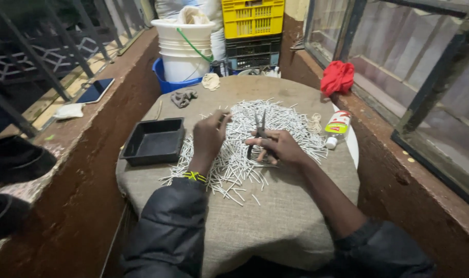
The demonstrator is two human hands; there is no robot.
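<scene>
L hand point(209, 135) fingers pinching a thin white stick | R hand point(275, 146) gripping black scissors point(258, 135) over stick pile point(255, 139) at table point(275, 221) centre | black tray point(153, 141) nr left edge | glue bottle point(336, 126) at right edge

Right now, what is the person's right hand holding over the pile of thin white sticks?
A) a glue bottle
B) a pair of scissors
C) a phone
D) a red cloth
B: the right hand grips a pair of dark scissors, blades pointing up over the white sticks; the glue bottle lies apart by the table's edge.
</scene>
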